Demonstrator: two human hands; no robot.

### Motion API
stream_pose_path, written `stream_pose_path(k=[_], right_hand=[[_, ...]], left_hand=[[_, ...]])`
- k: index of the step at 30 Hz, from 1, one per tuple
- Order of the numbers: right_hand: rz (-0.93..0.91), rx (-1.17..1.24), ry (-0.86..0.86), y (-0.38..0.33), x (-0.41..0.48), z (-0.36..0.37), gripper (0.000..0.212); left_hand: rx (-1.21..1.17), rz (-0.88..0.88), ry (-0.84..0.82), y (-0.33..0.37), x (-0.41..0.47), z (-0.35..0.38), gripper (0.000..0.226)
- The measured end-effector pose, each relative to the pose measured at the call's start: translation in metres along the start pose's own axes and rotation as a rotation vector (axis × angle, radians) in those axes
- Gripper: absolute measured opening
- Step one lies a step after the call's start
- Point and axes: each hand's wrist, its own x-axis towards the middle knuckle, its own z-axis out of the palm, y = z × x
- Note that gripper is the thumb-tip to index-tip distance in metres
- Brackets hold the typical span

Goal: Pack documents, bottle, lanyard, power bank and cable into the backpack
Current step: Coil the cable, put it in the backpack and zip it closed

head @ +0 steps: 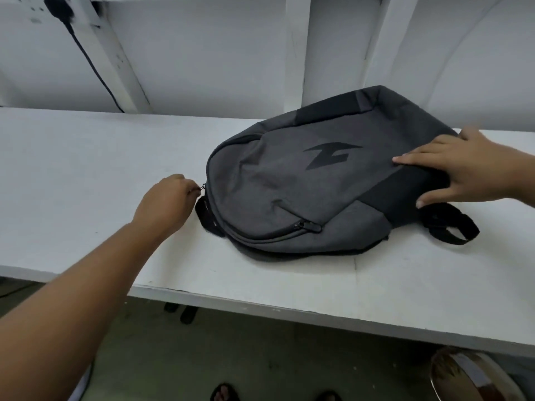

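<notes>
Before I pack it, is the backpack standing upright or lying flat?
The backpack lies flat on the table, logo side up; right hand presses it, left hand pinches its zipper pull.

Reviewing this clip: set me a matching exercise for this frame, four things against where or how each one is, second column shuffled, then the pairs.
1. left hand
2. right hand
3. backpack
4. black cord

A. lies flat on the white table
B. hangs down the back wall
C. pinches the zipper pull at one end of the bag
D. rests, fingers spread, on the bag's other end

Pairs: 1-C, 2-D, 3-A, 4-B
</notes>
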Motion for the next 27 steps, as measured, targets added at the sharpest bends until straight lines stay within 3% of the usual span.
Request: stream_pose_path(k=[4, 14, 27], right_hand=[[0.033, 0.046, 0.127, -0.020, -0.012, 0.006, 0.096], [0.203, 0.036, 0.256, -0.079, -0.024, 0.013, 0.099], [0.290, 0.031, 0.274, -0.141, -0.023, 0.001, 0.099]], left_hand=[[-0.036, -0.043, 0.018, 0.009, -0.022, 0.007, 0.025], [-0.148, -0.060, -0.009, 0.071, -0.065, 0.009, 0.034], [-0.301, 0.080, -0.081, 0.144, -0.091, 0.026, 0.037]])
